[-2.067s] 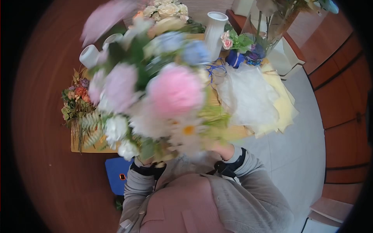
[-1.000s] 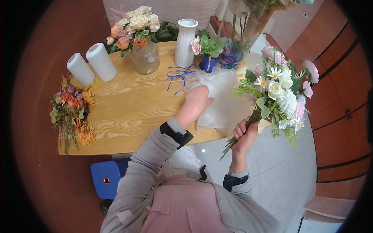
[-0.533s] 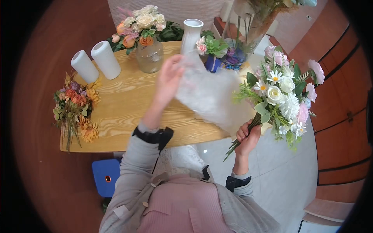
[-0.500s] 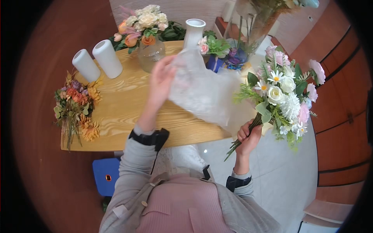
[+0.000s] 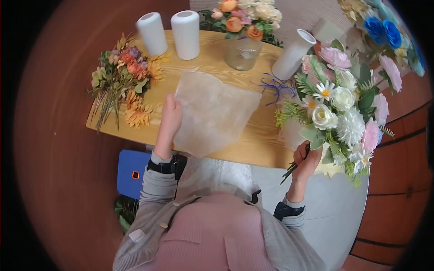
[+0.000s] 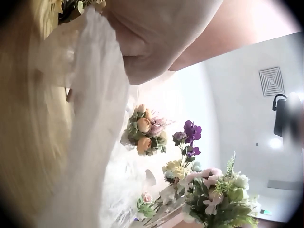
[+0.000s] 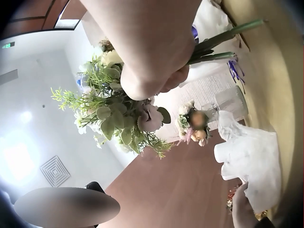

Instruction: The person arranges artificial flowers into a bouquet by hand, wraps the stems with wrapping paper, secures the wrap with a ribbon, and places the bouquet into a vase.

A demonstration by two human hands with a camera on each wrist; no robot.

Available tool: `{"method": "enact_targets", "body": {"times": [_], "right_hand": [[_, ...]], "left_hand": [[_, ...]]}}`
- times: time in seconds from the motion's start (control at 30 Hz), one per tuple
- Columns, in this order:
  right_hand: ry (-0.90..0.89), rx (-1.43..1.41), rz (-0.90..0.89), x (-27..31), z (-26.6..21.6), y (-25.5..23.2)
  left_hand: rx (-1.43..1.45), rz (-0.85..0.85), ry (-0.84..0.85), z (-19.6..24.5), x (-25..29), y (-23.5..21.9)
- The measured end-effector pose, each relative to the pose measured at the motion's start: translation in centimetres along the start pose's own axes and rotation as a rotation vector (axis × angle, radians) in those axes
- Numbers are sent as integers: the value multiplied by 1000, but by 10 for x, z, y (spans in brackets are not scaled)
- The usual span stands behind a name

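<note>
My right hand point(image 5: 307, 158) grips the stems of a bouquet point(image 5: 342, 99) of white roses, daisies and pink flowers at the right. The bare stem ends point(image 7: 223, 42) stick out past that hand in the right wrist view. My left hand point(image 5: 171, 118) pinches the left edge of a thin white translucent wrapping sheet point(image 5: 217, 113), spread over the middle of the wooden table. Seen from the left wrist, the sheet point(image 6: 97, 104) hangs in folds beside the hand point(image 6: 156, 35). Part of the left fingers is hidden behind it.
Two white vases point(image 5: 185, 36) and a dried-flower bunch point(image 5: 122, 74) with orange blooms occupy the table's left. Behind are a glass vase point(image 5: 243, 54) of roses, a taller white vase point(image 5: 294, 55) and blue ribbons point(image 5: 278, 86). Pale yellow sheets point(image 5: 329, 168) lie under the bouquet.
Both hands were at the bouquet near the body; my right hand then carried it rightward. My left hand took a sheet from the pile and drew it left across the table.
</note>
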State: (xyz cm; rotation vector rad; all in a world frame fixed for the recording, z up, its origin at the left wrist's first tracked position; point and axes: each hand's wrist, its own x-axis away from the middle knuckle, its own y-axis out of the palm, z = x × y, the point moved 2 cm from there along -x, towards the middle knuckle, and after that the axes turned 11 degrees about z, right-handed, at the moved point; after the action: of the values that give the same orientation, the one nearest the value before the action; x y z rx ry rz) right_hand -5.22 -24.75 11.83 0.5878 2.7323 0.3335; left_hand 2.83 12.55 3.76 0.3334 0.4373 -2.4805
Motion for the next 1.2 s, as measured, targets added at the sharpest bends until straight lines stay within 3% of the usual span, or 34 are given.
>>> {"method": "enact_targets", "body": {"times": [0.1, 0.2, 0.23, 0.27, 0.3, 0.37, 0.47, 0.5, 0.57, 0.6, 0.63, 0.67, 0.73, 0.8, 0.87, 0.9, 0.97, 1.03, 1.2], "right_hand": [[-21, 112, 66, 20, 3, 21], [-75, 128, 54, 47, 13, 25], [-72, 112, 71, 53, 18, 28], [-99, 126, -37, 60, 12, 37], [-113, 134, -33, 68, 8, 44], [-152, 188, -21, 97, 5, 54], [-204, 198, -53, 107, 9, 62], [-236, 211, -70, 108, 12, 61], [-312, 293, -68, 106, 21, 54], [-263, 247, 54, 112, 36, 46], [-204, 211, 158, 111, 44, 37], [-317, 349, 140, 105, 51, 28], [-230, 298, 113, 101, 61, 10], [-155, 251, 88, 106, 64, 11], [-410, 471, 142, 108, 61, 18], [-412, 471, 142, 107, 65, 12], [-239, 234, 159, 105, 76, -2], [-211, 299, 137, 98, 73, -11], [-177, 340, 142, 88, 73, -15]], "left_hand": [[54, 23, 3, -23, -1, -12], [-37, 154, 143, -19, 12, -29], [-215, 187, 364, 0, 22, -42], [-391, 218, 578, 11, 32, -49], [-374, 220, 580, 9, 40, -51], [-113, -225, 786, 4, 57, -49], [-211, -153, 866, -1, 46, -52], [-206, -158, 866, -3, 40, -53], [-705, 153, 788, -6, 25, -59], [-698, 155, 809, -9, 25, -59], [-633, 97, 802, -1, 30, -59], [-574, 31, 789, 5, 38, -57], [-344, -353, 771, 17, 72, -54], [-214, -343, 821, 25, 107, -48], [-81, -334, 872, 14, 115, -30], [-40, -381, 807, -5, 113, -16], [-5, -431, 743, -10, 102, -15], [291, -488, 274, -9, 83, -16], [294, -528, 277, -2, 60, -19]]}}
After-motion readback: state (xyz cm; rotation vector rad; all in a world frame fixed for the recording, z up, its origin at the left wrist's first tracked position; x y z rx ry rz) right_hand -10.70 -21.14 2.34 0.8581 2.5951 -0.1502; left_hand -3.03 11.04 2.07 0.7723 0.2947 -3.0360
